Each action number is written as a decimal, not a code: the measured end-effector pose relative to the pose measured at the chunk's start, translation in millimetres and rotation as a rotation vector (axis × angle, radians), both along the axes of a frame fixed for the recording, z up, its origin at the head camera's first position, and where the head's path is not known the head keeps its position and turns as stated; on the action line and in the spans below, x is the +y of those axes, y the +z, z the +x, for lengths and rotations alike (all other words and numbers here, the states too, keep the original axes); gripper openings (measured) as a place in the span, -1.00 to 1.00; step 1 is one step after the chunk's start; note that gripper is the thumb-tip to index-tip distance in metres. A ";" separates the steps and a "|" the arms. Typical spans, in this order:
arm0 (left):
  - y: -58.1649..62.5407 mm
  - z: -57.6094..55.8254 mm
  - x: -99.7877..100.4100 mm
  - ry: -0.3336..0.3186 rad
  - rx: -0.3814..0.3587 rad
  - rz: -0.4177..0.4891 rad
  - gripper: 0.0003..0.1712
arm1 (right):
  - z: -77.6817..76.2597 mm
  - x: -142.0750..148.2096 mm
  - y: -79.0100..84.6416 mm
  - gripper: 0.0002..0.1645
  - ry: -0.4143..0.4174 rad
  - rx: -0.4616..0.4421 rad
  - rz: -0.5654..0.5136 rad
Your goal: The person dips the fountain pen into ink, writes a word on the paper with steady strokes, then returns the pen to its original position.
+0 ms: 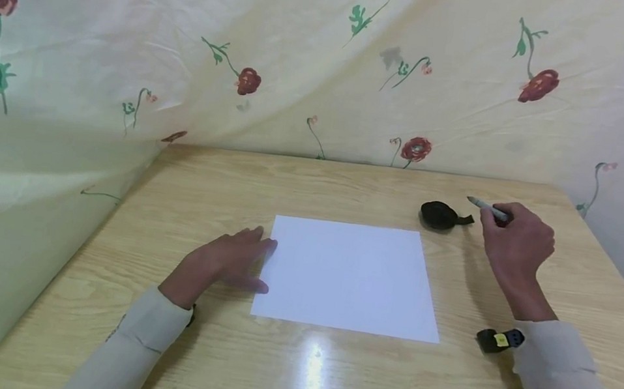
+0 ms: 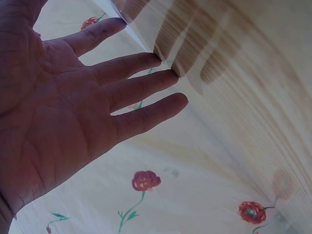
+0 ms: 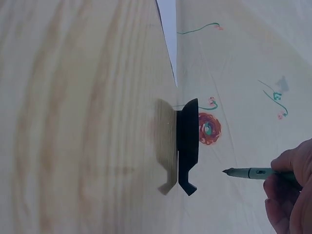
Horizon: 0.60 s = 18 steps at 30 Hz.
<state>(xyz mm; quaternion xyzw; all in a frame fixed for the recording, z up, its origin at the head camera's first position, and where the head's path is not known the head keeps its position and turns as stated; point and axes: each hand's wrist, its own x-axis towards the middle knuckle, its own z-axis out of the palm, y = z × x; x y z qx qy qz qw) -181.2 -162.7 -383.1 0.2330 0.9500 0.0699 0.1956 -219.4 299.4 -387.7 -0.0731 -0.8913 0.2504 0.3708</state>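
Note:
A white sheet of paper (image 1: 345,274) lies flat on the wooden table. My left hand (image 1: 232,259) rests at the paper's left edge, fingers extended and spread; the left wrist view shows the palm and straight fingers (image 2: 141,92). Over the table's right side, my right hand (image 1: 519,241) pinches a grey-green pen (image 1: 487,209) between thumb and fingers, its dark tip pointing left. That pen (image 3: 256,173) hangs clear of the tabletop in the right wrist view. Just left of it sits a round black object (image 1: 438,216) with a short tab, its kind unclear.
The wooden table (image 1: 241,369) reflects a bright light near its front. A cream cloth (image 1: 306,56) printed with red flowers hangs behind and along the sides. A small black device with a yellow label (image 1: 500,339) is at my right wrist.

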 end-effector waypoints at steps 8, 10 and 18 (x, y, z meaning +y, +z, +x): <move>2.3 -0.4 0.8 0.013 -0.015 0.006 0.01 | -2.4 -2.8 1.8 -0.67 0.017 0.089 -0.058; 2.2 -0.5 0.9 0.014 -0.017 0.001 0.01 | -1.7 -3.8 3.2 -0.67 0.028 0.078 -0.074; 0.6 -0.4 0.4 0.009 -0.012 -0.015 0.01 | -1.5 -5.7 4.1 -0.61 0.097 0.005 -0.144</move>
